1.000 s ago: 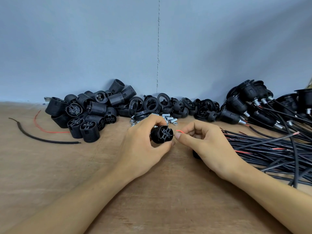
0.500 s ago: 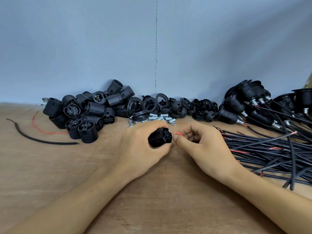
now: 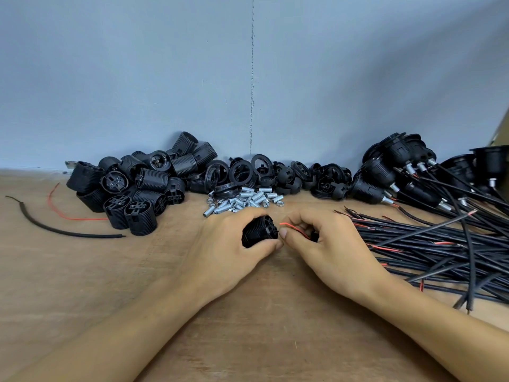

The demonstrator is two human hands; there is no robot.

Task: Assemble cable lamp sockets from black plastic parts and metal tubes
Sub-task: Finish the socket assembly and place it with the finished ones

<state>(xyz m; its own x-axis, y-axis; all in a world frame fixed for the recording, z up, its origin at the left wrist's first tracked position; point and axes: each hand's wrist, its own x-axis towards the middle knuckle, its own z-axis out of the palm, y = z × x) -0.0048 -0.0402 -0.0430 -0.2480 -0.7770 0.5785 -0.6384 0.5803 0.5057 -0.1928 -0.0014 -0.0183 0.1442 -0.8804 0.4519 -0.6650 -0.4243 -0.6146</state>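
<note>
My left hand point(image 3: 228, 252) grips a black ribbed socket body point(image 3: 260, 234) low over the wooden table point(image 3: 82, 271), its end with the contact slots turned to the right. My right hand point(image 3: 325, 246) pinches a thin red wire point(image 3: 290, 228) whose bare tip points at that end, just apart from it. A black part under my right palm is mostly hidden. Small threaded metal tubes point(image 3: 245, 199) lie scattered right behind my hands.
A heap of black socket bodies point(image 3: 137, 186) lies back left, black rings and caps point(image 3: 275, 175) along the wall. Finished sockets with cables point(image 3: 407, 177) and a bundle of black cables point(image 3: 440, 244) fill the right. A loose black cable point(image 3: 55, 230) and a loose red strand point(image 3: 63, 213) lie at left.
Both hands have sunk lower toward the table. The socket body has turned, so its slotted end faces right rather than toward me. The red wire tip stays close to it.
</note>
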